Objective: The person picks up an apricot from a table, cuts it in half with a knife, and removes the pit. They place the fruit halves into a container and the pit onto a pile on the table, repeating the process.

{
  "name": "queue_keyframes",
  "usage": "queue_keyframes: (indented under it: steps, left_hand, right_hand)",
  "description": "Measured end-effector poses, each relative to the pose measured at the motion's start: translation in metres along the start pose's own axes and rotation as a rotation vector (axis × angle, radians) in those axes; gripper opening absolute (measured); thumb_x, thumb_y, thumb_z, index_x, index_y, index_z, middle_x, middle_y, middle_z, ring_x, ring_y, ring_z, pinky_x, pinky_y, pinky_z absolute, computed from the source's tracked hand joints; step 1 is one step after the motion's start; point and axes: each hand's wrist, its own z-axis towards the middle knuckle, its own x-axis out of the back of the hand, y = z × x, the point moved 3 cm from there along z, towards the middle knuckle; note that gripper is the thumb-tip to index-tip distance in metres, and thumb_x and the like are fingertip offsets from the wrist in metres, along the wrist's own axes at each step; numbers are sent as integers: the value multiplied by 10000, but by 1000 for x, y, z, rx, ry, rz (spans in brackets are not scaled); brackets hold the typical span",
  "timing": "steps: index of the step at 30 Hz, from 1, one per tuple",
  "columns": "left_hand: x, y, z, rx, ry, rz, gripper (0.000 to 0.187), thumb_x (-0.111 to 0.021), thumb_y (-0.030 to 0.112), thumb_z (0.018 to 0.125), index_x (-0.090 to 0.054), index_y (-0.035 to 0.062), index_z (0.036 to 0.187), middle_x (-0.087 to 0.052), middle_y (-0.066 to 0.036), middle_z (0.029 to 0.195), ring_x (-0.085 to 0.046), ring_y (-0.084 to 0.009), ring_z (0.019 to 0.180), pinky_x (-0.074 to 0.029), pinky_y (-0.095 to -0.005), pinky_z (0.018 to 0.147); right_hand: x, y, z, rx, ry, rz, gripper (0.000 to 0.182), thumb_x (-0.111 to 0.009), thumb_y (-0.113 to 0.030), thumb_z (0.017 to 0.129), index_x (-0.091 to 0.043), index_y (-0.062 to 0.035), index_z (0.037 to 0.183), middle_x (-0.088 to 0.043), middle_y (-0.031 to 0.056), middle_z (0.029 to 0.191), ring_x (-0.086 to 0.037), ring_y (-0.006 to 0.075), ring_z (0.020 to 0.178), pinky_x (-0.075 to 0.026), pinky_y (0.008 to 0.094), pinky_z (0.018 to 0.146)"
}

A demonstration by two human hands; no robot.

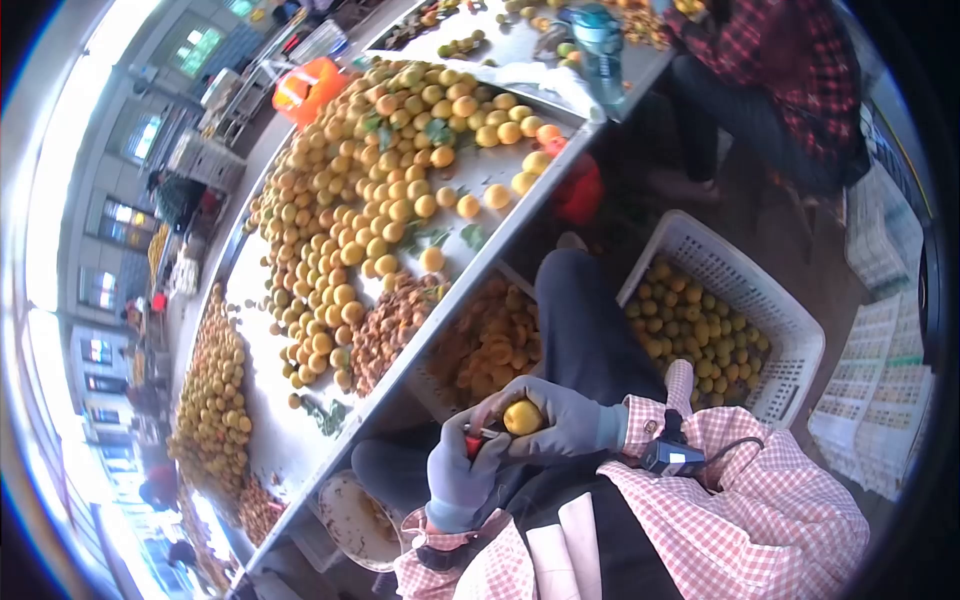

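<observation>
Over the lap, below the tabletop's (480,245) near edge, the right hand (560,420) cups a yellow fruit (523,416) steady while the left hand (462,470) closes around a red-handled tool (474,441), seemingly for trimming it.

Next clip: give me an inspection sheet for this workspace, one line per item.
Surface: metal table heaped with yellow fruit.
Job's things: one fruit and a red-handled tool.
Clutter: white crate of fruit, brown pits, leaves, bottle.
Grippers: right hand, gloved, holds the fruit; left hand, gloved, grips the tool.
Cables: cord from a black device on the sleeve.
Surroundings: seated person in red plaid, stacked trays.
</observation>
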Motion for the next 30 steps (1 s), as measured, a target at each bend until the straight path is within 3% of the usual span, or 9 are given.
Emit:
queue_keyframes:
  steps: [10, 13, 15, 16, 19, 25, 27, 29, 30]
  left_hand:
    - [29, -54, -28, -67, 101, 518, 357, -679, 201, 773, -535, 63, 1069, -624, -150, 714, -619, -353, 625, -474, -415, 518]
    - [32, -60, -33, -30, 40, 283, 410, -667, 184, 828, -476, 40, 1161, -653, -138, 818, -645, -295, 657, -502, -374, 558]
    - [21, -89, -33, 70, 40, -562, 452, -630, 162, 890, -402, 24, 1255, -638, -120, 986, -644, -206, 754, -521, -323, 627]
    - [30, -76, -34, 344, -74, -938, 506, -630, 165, 894, -380, 21, 1310, -584, -125, 1154, -559, -143, 1019, -499, -279, 812]
    - [47, -74, -32, 449, -131, -1182, 421, -585, 160, 914, -415, 45, 1282, -594, -76, 886, -560, -104, 729, -450, -200, 603]
    - [54, -79, -35, 306, 54, -1037, 309, -575, 131, 921, -482, 38, 1201, -547, -9, 731, -499, -69, 599, -405, -200, 538]
    - [51, -77, -38, 174, 95, -641, 283, -591, 132, 911, -503, 27, 1158, -582, -30, 766, -544, -74, 635, -456, -231, 574]
    - [55, -64, -36, -49, 182, -211, 298, -636, 141, 873, -513, 38, 1124, -642, -148, 827, -658, -248, 664, -498, -308, 591]
    - [52, -67, -39, -2, 165, -154, 313, -648, 149, 863, -508, 38, 1120, -651, -139, 841, -662, -242, 693, -501, -313, 605]
  right_hand:
    - [-47, 33, 57, 39, 134, -356, 252, -672, -143, 877, -602, -76, 1110, -578, 33, 1069, -556, 118, 971, -436, 253, 866]
    - [-47, 43, 65, -108, 193, -61, 219, -655, -152, 893, -592, -73, 1086, -584, 39, 1060, -554, 98, 949, -435, 245, 856]
    - [-42, 43, 71, -116, 203, -138, 202, -648, -165, 900, -580, -74, 1067, -588, 43, 1054, -554, 84, 939, -433, 241, 855]
    - [-43, 37, 74, -74, 164, -174, 219, -667, -163, 886, -582, -66, 1063, -583, 37, 1051, -556, 88, 928, -443, 237, 843]
    - [-44, 23, 75, -33, 75, -98, 417, -709, -141, 846, -521, -67, 1211, -550, 28, 1109, -535, 99, 994, -440, 246, 890]
    - [-41, 17, 67, -140, -15, -191, 484, -735, -71, 808, -506, -86, 1235, -530, 15, 1160, -527, 110, 1040, -436, 248, 918]
    - [-44, 23, 66, -174, -25, -126, 436, -726, -81, 819, -521, -96, 1204, -521, 26, 1174, -519, 130, 1066, -419, 271, 949]
    - [-55, 19, 70, 51, -182, -135, 392, -713, -110, 837, -526, -101, 1182, -507, 49, 1193, -500, 150, 1105, -391, 297, 984]
    - [-56, 24, 66, 5, -168, -150, 394, -710, -133, 844, -515, -98, 1185, -496, 66, 1202, -482, 163, 1130, -365, 309, 1008]
